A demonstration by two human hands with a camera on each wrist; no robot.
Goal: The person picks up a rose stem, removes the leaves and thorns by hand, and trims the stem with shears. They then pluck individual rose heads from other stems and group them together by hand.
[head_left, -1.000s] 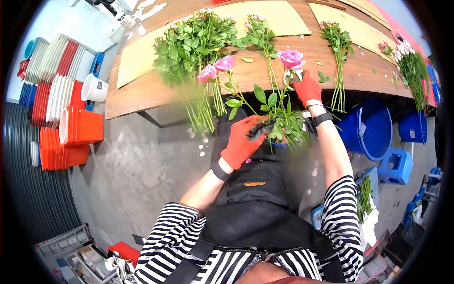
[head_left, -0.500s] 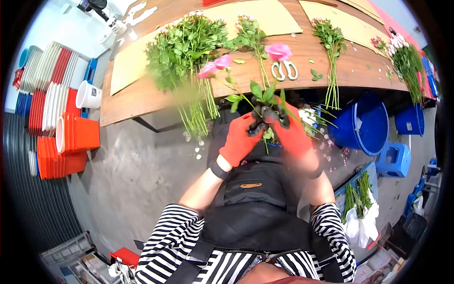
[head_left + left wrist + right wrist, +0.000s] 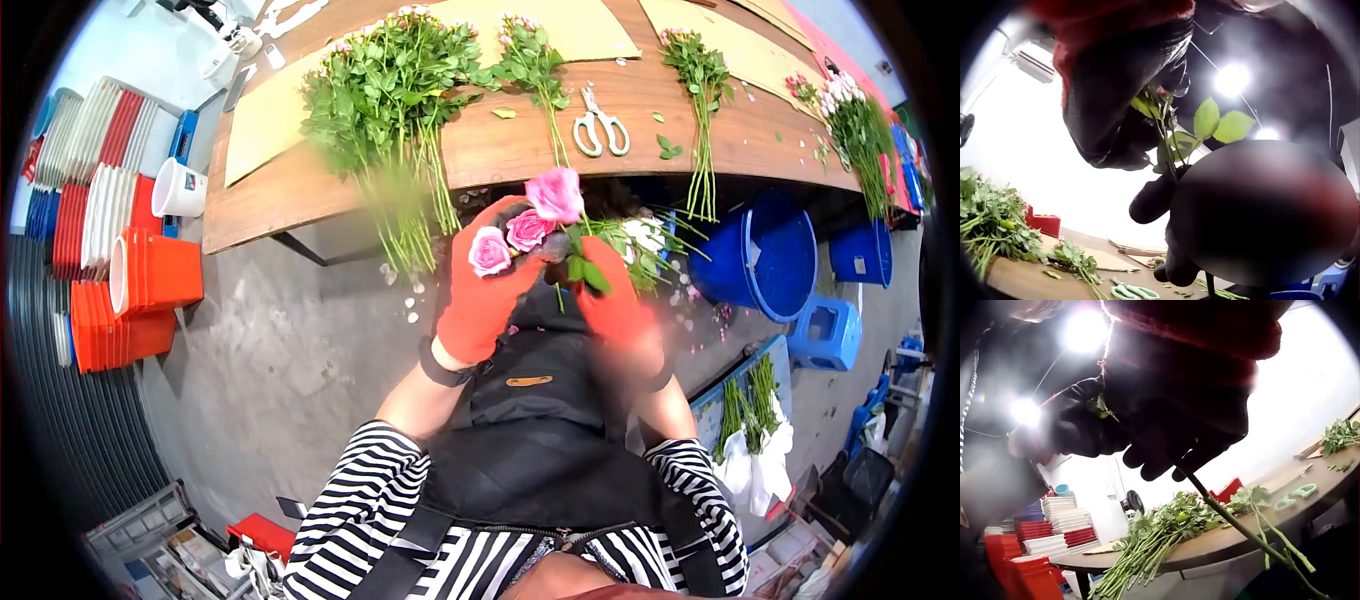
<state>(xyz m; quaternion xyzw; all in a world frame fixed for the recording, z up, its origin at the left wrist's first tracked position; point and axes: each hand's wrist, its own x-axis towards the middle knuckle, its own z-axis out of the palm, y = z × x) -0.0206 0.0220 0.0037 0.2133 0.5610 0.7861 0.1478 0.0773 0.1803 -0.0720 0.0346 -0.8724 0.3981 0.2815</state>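
Both hands wear red gloves with black palms and meet in front of the apron. My left hand (image 3: 478, 295) curls round the upper stems of a spray of pink roses (image 3: 555, 196), just under the blooms. Two smaller blooms lean over its fingers. Close beside it, my right hand (image 3: 612, 300) grips the stem lower down, by some green leaves (image 3: 592, 274). In the right wrist view the bare stem (image 3: 1229, 515) runs out below that hand and forks. Pale-green-handled scissors (image 3: 600, 132) lie on the table beyond the hands.
On the wooden table (image 3: 500, 150) lie a large bunch of roses (image 3: 390, 90) and smaller bunches, stems overhanging the front edge. Blue buckets (image 3: 765, 255) and a blue stool (image 3: 826, 333) stand at right; orange buckets (image 3: 160, 270) at left. Cut greenery and petals lie below the hands.
My right hand has let go of the scissors on the table and come back to the rose stem. My left hand has moved up under the blooms, which now lean closer to me.
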